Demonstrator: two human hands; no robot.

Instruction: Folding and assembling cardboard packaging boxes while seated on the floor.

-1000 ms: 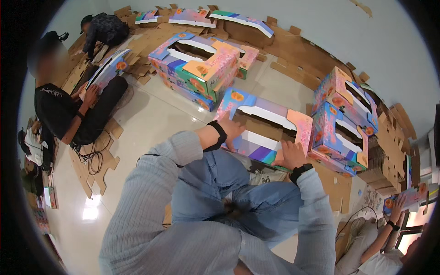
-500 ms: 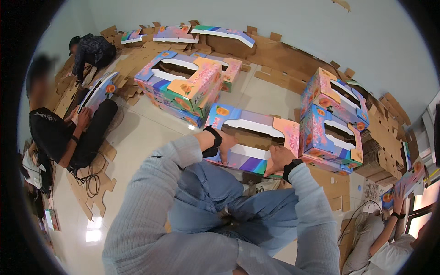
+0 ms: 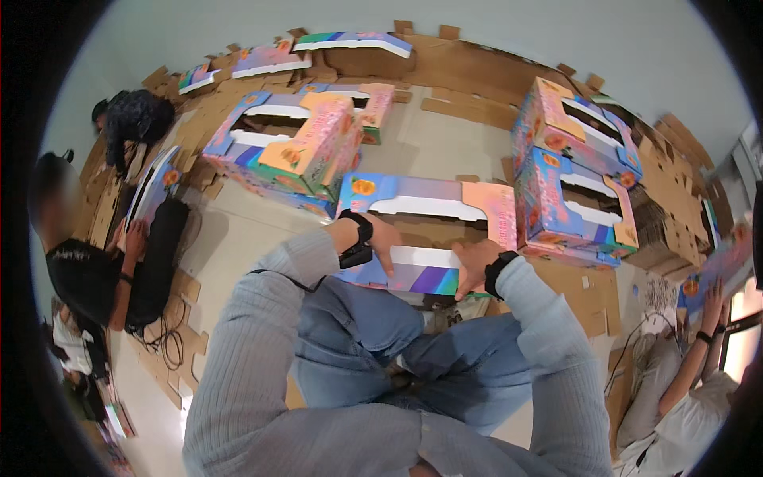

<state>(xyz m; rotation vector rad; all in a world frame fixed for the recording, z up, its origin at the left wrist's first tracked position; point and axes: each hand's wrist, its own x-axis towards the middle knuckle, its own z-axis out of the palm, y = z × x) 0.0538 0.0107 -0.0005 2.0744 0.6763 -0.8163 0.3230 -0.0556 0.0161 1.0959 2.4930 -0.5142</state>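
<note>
A colourful printed cardboard box (image 3: 486, 199) with a wide opening in its top sits in front of my bent knees. My left hand (image 3: 383, 241) is closed over the left part of its near side, the fingers pointing down the printed panel. Farther right along the same side, my right hand (image 3: 475, 265) grips the edge of the opening, its fingertips partly hidden. A white flap lies along the near rim between both hands. Brown inner cardboard shows through the opening.
Stacked boxes stand at the left (image 3: 318, 151) and right (image 3: 576, 199). Flat brown cardboard (image 3: 477, 75) leans on the far wall. A person in black (image 3: 83, 274) sits at left, another person (image 3: 139, 119) crouches behind. At lower right, a person's hands (image 3: 707, 310) hold a printed box piece.
My view has shifted slightly. My right hand sits a little farther left on the box's near edge; my left hand stays at its side. The person at right has raised their printed piece.
</note>
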